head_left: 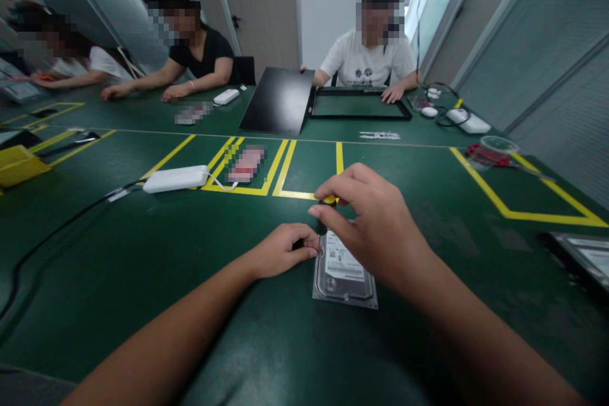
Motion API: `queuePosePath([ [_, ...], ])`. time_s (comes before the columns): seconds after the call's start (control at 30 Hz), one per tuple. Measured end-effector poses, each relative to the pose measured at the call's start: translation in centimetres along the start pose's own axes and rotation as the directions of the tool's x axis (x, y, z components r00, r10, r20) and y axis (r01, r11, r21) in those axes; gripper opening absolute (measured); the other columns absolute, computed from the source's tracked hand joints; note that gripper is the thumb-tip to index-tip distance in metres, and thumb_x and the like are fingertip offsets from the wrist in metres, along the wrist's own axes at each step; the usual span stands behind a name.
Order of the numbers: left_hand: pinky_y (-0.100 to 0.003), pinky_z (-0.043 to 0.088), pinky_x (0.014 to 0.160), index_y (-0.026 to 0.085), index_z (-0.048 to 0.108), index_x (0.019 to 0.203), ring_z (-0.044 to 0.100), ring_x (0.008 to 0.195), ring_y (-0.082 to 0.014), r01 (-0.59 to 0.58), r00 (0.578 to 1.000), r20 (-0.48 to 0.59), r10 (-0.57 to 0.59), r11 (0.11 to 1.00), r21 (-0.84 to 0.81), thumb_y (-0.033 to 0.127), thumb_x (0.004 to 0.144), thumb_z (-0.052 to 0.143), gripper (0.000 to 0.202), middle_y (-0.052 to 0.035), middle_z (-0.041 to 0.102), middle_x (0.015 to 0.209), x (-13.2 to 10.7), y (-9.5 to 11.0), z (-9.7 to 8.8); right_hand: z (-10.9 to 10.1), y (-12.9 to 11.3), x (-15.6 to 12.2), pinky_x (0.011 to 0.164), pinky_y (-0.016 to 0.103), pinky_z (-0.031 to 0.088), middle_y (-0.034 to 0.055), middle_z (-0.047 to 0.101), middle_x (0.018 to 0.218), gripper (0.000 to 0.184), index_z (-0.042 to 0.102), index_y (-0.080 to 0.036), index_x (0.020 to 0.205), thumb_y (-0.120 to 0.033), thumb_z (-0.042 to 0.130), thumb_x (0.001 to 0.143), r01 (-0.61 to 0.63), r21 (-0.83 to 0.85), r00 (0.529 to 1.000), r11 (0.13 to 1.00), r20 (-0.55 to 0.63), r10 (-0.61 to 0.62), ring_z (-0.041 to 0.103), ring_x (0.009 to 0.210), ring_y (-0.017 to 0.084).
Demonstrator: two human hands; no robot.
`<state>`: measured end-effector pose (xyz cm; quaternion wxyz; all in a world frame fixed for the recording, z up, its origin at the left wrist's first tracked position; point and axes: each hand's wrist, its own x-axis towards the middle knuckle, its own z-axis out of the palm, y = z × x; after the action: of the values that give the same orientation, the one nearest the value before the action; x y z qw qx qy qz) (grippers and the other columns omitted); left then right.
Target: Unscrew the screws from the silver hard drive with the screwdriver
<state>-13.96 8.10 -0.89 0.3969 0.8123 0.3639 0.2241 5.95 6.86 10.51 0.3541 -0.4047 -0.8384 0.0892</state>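
By the left edge of the green table [266, 355], I saw a yellow item [21, 166], cut off by my view, and a black cable [61, 236] curving up to a white power bank [176, 179]. A short white lead [219, 183] ran from that to a pink phone [250, 163], which lay within yellow tape [266, 190]. Beyond, towards the table's far edge, a glossy black panel [278, 100] leaned beside a co-worker [368, 57]. Nearer me, my left hand [285, 250] had its fingertips at the left edge of the hard drive [340, 269], thumb and forefinger curled close; I could not tell whether they were clamped on it. The drive lay flat, label up, between the table's near edge and the tape. Just above its left side I had a dark, yellow-capped screwdriver [322, 226] clamped between the thumb and fingers of my right hand [368, 216]; its tip was too obscured to make out. Farther back, the co-worker's hand [393, 92] rested on a black frame [360, 117]. Towards the table's right edge stood a clear round container [499, 144], with a metal-topped item [587, 257] nearer me, partly out of view.
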Motion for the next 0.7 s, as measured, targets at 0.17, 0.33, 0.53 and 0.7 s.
queuePosePath([
  [0.17, -0.026, 0.044, 0.078, 0.015, 0.063, 0.09, 0.057, 0.08, -0.0146, -0.009, 1.0, 0.001, 0.009, 1.0, -0.002, 0.025, 0.09, 0.059, 0.011, -0.0009, 0.063, 0.086, 0.0, 0.1, -0.1, -0.6, 0.2, 0.1, 0.08, 0.025, 0.043, 0.0034, 0.066, 0.101, 0.024, 0.068, -0.014, 0.107, -0.01, 0.064, 0.084, 0.056, 0.047, 0.998, 0.997, 0.037, -0.058, 0.06, 0.091, 0.014],
  [0.33, -0.029, 0.046, 0.081, 0.016, 0.065, 0.094, 0.059, 0.085, -0.0172, 0.008, 1.0, 0.003, -0.009, 1.0, 0.006, 0.028, 0.09, 0.059, 0.014, -0.003, 0.066, 0.092, -0.1, -0.2, 0.0, -0.8, 0.0, 0.0, 0.084, 0.025, 0.044, 0.0043, 0.065, 0.103, 0.016, 0.068, -0.015, 0.102, -0.013, 0.063, 0.086, 0.064, 0.122, 0.995, 0.99, 0.073, -0.073, 0.059, 0.096, 0.014],
  [0.53, -0.028, 0.046, 0.081, 0.016, 0.065, 0.094, 0.059, 0.084, -0.0166, 0.01, 1.0, 0.016, -0.01, 1.0, -0.004, 0.027, 0.091, 0.058, 0.014, -0.0025, 0.066, 0.091, 0.0, 0.0, 0.0, -0.3, 0.0, 0.0, 0.076, 0.025, 0.041, 0.0035, 0.063, 0.097, 0.016, 0.068, -0.017, 0.101, -0.016, 0.065, 0.085, 0.026, 0.032, 0.999, 0.999, 0.04, -0.027, 0.057, 0.088, 0.014],
  [0.7, -0.026, 0.044, 0.077, 0.016, 0.064, 0.091, 0.057, 0.081, -0.0151, 0.006, 1.0, 0.001, -0.006, 1.0, -0.018, 0.026, 0.09, 0.06, 0.012, -0.0008, 0.063, 0.086, 0.0, 0.1, -0.1, -1.1, 0.0, 0.0, 0.082, 0.026, 0.043, 0.0032, 0.067, 0.104, 0.025, 0.067, -0.015, 0.11, -0.011, 0.058, 0.087, 0.011, 0.1, 0.994, 0.995, 0.109, -0.022, 0.06, 0.093, 0.014],
])
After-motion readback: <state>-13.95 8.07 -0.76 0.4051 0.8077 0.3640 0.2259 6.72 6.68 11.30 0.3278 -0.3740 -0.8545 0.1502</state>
